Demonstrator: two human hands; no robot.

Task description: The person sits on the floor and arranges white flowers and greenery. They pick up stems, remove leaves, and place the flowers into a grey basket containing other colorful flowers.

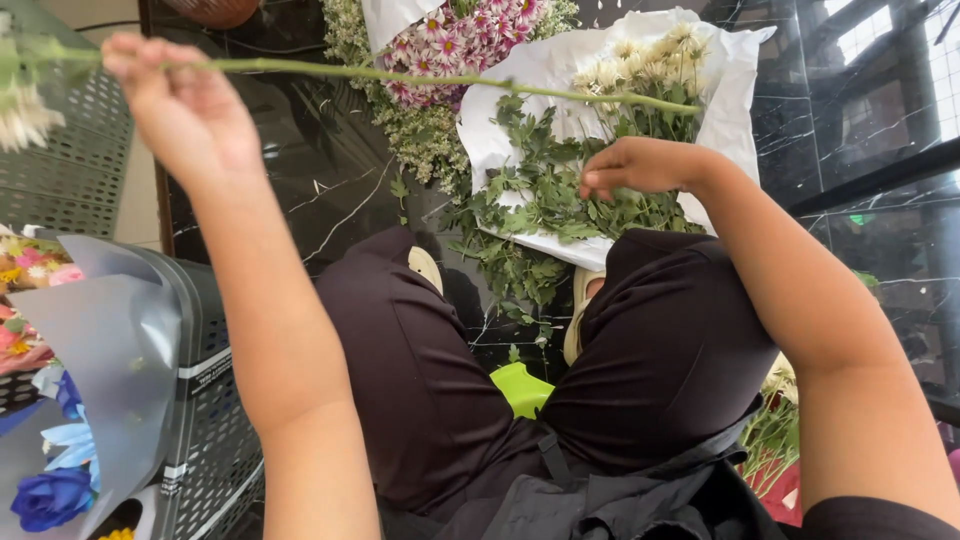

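At the far left a grey slatted crate (205, 400) stands beside you, with a wrapped bouquet (70, 400) of blue and pink flowers in grey paper leaning against it. Above it, your left hand (175, 105) is raised, its fingers closed around a long green flower stem (400, 78) near the bloom end; a pale white bloom (22, 115) hangs just past your fist at the picture's edge. The stem runs level across the view to the right, over your dark trousers (420, 380) and the black marbled floor (320, 190). Beyond your knees lie a bunch of pink-and-white daisies (460, 40) and, on white paper (730, 80), a bundle of cream flowers (650, 60) with stripped green leaves (540, 200) heaped on and below it. Your right hand (640, 165) hovers over those leaves just under the stem's far end, fingers curled together; you cannot tell from here whether they pinch anything.
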